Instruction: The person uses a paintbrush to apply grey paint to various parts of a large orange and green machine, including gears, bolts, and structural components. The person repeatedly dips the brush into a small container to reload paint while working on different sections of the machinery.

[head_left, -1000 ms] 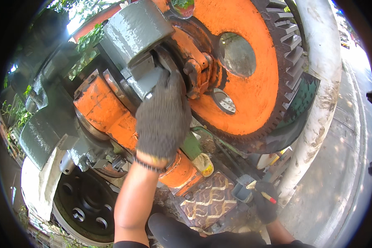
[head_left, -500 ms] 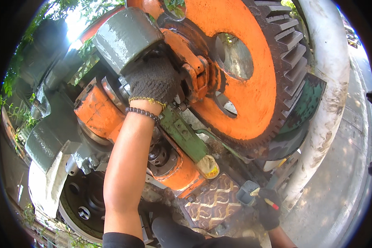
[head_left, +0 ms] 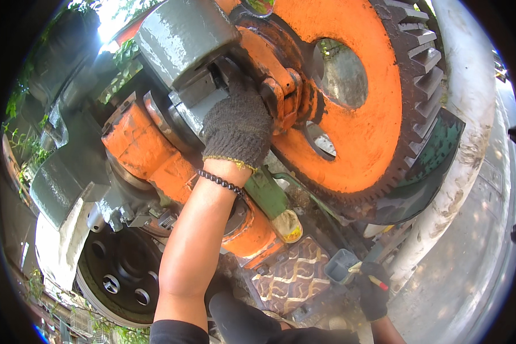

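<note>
My left hand (head_left: 238, 126), in a dark knit glove, reaches up into the machine below a glossy grey housing (head_left: 189, 40). At least one of its fingers is stretched upward beside a grey metal block (head_left: 203, 94); the other fingertips are partly hidden. To the right of that hand is an orange linkage (head_left: 284, 94) by the big orange gear wheel (head_left: 350, 143). At the lower right my right hand (head_left: 374, 292), in a dark glove, closes on a paintbrush (head_left: 377, 282) with a red-ended handle. The brush's pale end lies at the rim of a small grey container (head_left: 339, 266).
A brown patterned cushion-like pad (head_left: 292, 275) lies in front of me. Orange shaft housings (head_left: 146, 140) and a green bar (head_left: 266, 192) fill the middle. A dark wheel with round holes (head_left: 120, 266) stands lower left. A thick white pipe (head_left: 470, 114) curves along the right, beside pavement.
My left hand has drawn back a little from under the grey housing, down and to the right, baring the grey block. The view has shifted slightly. My right hand keeps the brush by the container.
</note>
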`<state>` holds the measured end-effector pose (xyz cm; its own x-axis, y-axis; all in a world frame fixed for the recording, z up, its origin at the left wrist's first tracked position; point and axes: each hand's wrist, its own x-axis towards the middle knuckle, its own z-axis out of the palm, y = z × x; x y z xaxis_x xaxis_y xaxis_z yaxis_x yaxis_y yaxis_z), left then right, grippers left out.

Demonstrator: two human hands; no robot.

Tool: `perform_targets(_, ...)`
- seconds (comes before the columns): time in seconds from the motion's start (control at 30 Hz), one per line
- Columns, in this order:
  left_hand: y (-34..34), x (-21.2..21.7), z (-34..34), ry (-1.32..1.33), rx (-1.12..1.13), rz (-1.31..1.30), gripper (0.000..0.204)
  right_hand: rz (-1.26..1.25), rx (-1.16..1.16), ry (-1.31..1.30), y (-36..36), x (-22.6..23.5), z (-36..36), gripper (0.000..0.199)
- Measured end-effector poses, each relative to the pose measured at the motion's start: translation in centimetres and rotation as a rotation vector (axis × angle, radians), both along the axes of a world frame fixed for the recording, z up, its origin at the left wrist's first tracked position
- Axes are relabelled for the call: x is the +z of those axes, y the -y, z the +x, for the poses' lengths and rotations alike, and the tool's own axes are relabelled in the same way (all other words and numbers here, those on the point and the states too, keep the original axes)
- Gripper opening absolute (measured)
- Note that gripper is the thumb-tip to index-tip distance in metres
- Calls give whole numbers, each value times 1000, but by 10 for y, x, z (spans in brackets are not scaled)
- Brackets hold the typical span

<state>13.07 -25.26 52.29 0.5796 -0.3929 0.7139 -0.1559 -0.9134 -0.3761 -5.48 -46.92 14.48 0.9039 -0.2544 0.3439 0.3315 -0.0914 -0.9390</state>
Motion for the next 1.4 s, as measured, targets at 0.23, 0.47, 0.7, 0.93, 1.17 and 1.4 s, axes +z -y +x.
perform_targets(0.23, 1, -13, -4, -75, 110, 69, 38, -177, -47, 84, 3, 2, 2, 15)
perform_targets(0.47, 7, -49, -32, -384, 134, 23, 41, -105, -24, 95, 3, -1, 3, 14)
perform_targets(0.7, 1, -91, -62, -490, 2, -257, 52, -94, -31, 60, -3, 5, -6, 17)
perform_targets(0.93, -7, -69, -33, -241, -51, -329, 71, -6, 18, 23, -4, 4, -18, 17)
perform_targets(1.17, -9, -26, 11, -123, 13, -148, 55, 103, 34, -17, -1, -10, -22, 18)
perform_targets(1.4, 2, -36, 5, -176, 16, -186, 53, 108, 14, -78, -6, -11, -17, 19)
